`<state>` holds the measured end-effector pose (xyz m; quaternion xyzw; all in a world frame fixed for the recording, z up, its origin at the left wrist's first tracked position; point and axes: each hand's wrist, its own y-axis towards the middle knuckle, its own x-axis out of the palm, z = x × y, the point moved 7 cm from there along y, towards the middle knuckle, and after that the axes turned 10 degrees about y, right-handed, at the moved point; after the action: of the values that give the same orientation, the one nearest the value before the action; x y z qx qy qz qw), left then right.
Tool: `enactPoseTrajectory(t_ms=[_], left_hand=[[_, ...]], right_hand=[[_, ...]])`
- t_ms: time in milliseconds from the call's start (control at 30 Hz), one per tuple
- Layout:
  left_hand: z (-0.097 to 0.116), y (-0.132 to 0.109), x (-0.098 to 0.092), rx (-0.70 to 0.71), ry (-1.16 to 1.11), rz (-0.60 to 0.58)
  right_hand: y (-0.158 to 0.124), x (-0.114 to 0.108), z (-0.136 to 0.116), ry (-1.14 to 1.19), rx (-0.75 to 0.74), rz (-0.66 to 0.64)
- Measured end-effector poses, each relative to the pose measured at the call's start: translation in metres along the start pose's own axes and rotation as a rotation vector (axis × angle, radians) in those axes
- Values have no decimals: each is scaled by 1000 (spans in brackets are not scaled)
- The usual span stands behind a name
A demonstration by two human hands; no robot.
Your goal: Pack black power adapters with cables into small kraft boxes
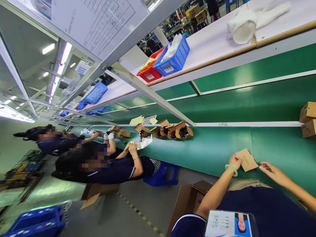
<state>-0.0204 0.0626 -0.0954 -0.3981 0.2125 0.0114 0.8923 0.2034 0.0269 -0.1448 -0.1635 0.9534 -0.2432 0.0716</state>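
Pinching the box [246, 160] with your left hand [235, 162] probably keeps it steady; your right hand [273, 171] hangs loose by its corner.

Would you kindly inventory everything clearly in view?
Workbench: one, green, centre
Shelf: one, white, above workbench
Closed carton: one, brown, left hand
Open cartons: at least four, brown, workbench
Stacked cartons: two, brown, right edge
Large cartons: two, brown, lower part
Red bin: one, red, shelf
Blue bins: several, blue, shelf
Crumpled item: one, white, shelf
Coworkers: at least three, navy, left
Label sheet: one, white, held by nearest coworker
Yellow sheets: several, yellow, workbench
Stool: one, blue, by nearest coworker
Plastic item: one, blue, bottom left
Printed form: one, white, upper left
Ceiling lights: several, white, upper left
ID badge: one, white and blue, bottom
Bangle: one, green, by left hand
Left hand: one, bare, on closed carton
Right hand: one, bare, carton's corner
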Motion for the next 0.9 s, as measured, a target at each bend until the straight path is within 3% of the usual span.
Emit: enactPoseTrajectory(t_ms=[100, 333, 467, 633, 733, 833, 900], left_hand=[[3, 2, -1, 111, 180, -10], [31, 21, 1, 331, 443, -57], [50, 34, 10, 383, 500, -94], [67, 37, 15, 395, 536, -127], [59, 33, 4, 306, 352, -67], [25, 23, -11, 83, 41, 73], [1, 12, -11, -40, -47, 89]], right_hand=[[14, -4, -9, 90, 117, 2], [54, 18, -23, 178, 213, -106], [44, 29, -11, 251, 241, -156], [11, 24, 8, 255, 290, -87], [-1, 18, 14, 261, 361, -23], [8, 18, 12, 314, 429, 34], [24, 23, 7, 343, 456, 38]])
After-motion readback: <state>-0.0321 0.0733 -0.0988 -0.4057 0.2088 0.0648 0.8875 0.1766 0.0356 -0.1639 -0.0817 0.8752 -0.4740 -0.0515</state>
